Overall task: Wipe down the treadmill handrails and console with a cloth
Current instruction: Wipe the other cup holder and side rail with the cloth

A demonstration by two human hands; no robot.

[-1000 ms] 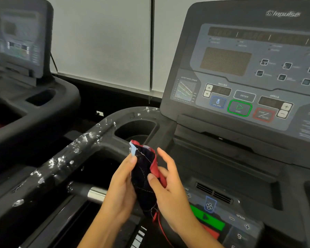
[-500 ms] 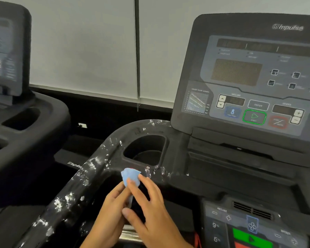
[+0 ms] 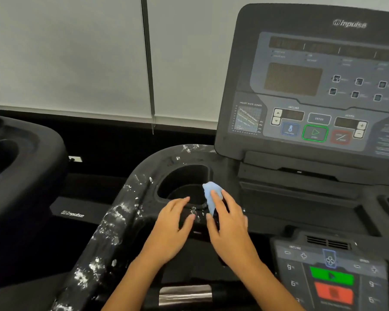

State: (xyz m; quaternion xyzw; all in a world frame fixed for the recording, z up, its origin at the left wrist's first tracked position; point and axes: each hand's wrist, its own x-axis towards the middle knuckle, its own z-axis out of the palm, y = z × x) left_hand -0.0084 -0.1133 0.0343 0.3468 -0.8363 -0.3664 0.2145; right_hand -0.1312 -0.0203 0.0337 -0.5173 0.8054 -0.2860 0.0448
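Note:
My right hand (image 3: 228, 221) holds a bunched cloth (image 3: 210, 192) against the near right rim of the cup holder (image 3: 182, 176); a light blue fold sticks out past my fingers, and the dark remainder is mostly hidden under my palm. With its fingers stretched flat, my left hand (image 3: 172, 223) rests on the rim just left of the cloth and holds nothing. The black left handrail (image 3: 112, 221), flecked with white marks, curves from the cup holder toward me. The upright treadmill console (image 3: 312, 97) stands at the upper right.
A lower control panel (image 3: 330, 272) with green and red buttons sits at the bottom right. A metal grip sensor (image 3: 184, 292) lies below my wrists. A neighbouring treadmill (image 3: 20, 164) stands on the left. White window blinds (image 3: 76, 52) fill the background.
Both hands went forward from in front of me to the cup holder rim. My left hand let go of the cloth and lies flat; my right hand alone holds it now.

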